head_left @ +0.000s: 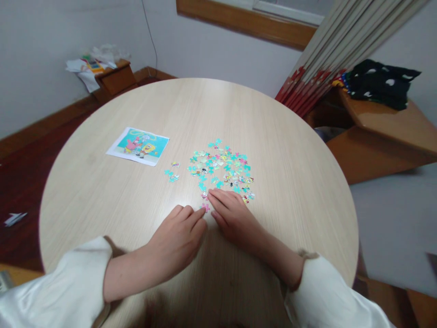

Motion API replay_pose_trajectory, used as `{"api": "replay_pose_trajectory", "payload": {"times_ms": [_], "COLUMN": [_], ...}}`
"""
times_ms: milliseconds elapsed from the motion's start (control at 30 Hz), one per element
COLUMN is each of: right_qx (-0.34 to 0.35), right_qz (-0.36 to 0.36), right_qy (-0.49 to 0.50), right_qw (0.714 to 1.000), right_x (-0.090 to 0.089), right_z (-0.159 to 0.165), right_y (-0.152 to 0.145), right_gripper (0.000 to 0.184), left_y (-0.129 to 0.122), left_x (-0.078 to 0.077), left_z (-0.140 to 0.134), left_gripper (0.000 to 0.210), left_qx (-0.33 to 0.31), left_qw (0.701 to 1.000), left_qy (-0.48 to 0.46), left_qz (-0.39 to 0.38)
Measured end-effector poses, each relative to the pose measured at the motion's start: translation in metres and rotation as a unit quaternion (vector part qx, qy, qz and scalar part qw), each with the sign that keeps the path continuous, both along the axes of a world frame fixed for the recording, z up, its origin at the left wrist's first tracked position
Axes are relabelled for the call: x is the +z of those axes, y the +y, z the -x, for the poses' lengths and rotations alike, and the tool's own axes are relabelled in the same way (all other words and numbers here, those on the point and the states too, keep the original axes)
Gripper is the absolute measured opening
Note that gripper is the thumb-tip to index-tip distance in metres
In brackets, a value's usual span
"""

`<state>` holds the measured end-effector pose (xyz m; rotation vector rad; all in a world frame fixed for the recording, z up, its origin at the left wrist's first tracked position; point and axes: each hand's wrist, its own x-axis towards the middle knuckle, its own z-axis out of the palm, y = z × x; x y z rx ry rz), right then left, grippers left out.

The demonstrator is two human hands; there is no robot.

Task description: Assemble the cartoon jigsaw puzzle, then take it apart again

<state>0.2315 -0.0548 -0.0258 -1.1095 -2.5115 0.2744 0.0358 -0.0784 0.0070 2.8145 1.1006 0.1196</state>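
Note:
On the round table, my left hand is closed, its index fingertip pressed on a pink puzzle piece. The thumb is tucked below that finger. My right hand lies low over the table with fingers stretched out and the thumb a little apart. Its fingertips are beside a small pink-and-white puzzle piece; whether they touch it I cannot tell. Just beyond both hands spreads a loose heap of puzzle pieces, mostly turquoise, with some pink, yellow and white. The right hand hides part of the heap's near edge.
A printed cartoon picture lies flat at the left of the table. Between it and the heap sit several separate turquoise pieces. Wooden cabinets stand at the right, a curtain behind.

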Motion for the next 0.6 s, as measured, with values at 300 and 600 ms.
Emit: {"api": "replay_pose_trajectory", "payload": {"times_ms": [300,600], "right_qx": [-0.051,-0.202], "right_qz": [-0.057,-0.072], "right_qy": [0.042,0.118], "right_qw": [0.996,0.97], "right_x": [0.005,0.011], "right_z": [-0.011,-0.061], "right_y": [0.008,0.015], "right_gripper": [0.038,0.029], "left_y": [0.006,0.016], "left_x": [-0.008,-0.007], "left_z": [0.0,0.004], "left_gripper": [0.015,0.021], "left_qx": [0.005,0.053], "left_qw": [0.998,0.992], "left_qy": [-0.044,-0.073], "left_qz": [-0.046,-0.092]}}
